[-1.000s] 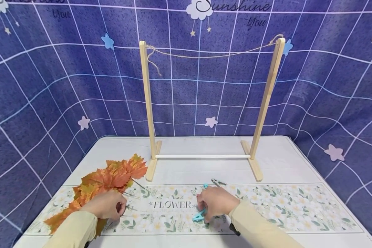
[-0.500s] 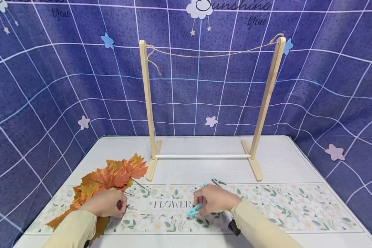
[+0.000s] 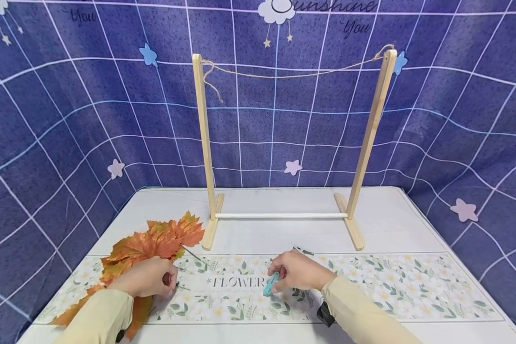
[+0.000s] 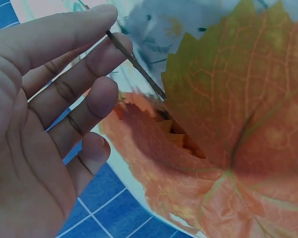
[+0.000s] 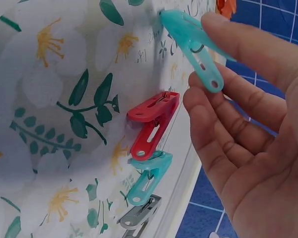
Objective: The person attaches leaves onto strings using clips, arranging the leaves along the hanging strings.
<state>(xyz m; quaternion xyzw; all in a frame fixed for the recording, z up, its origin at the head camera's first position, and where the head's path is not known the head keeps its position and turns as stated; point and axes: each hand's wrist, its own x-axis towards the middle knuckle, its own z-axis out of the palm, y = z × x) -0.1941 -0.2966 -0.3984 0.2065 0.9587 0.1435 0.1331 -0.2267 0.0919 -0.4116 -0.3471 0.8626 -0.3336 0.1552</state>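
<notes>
My left hand (image 3: 152,277) pinches the thin brown stem (image 4: 136,65) of an orange-green artificial maple leaf (image 4: 228,119) between thumb and fingertips. That leaf hangs partly beneath the left forearm in the head view, beside a heap of orange maple leaves (image 3: 155,239). Over the printed strip, near the word FLOWER, my right hand (image 3: 298,272) holds a turquoise clothespin (image 5: 191,42) by its handles, thumb on one side and fingers on the other. Close to that hand, a red clothespin (image 5: 154,121), another turquoise clothespin (image 5: 150,181) and a grey clothespin (image 5: 141,213) lie in a row.
Behind the hands stands a wooden frame (image 3: 204,138) with two posts and a white rod (image 3: 279,216) low between them. A twine line (image 3: 275,76) sags between the post tops. A flower-printed strip (image 3: 404,286) runs across the white table (image 3: 279,234).
My right hand has lifted the turquoise clothespin away from the others, shifted it slightly left and turned it more upright. The left hand stays almost in place, still holding the leaf stem.
</notes>
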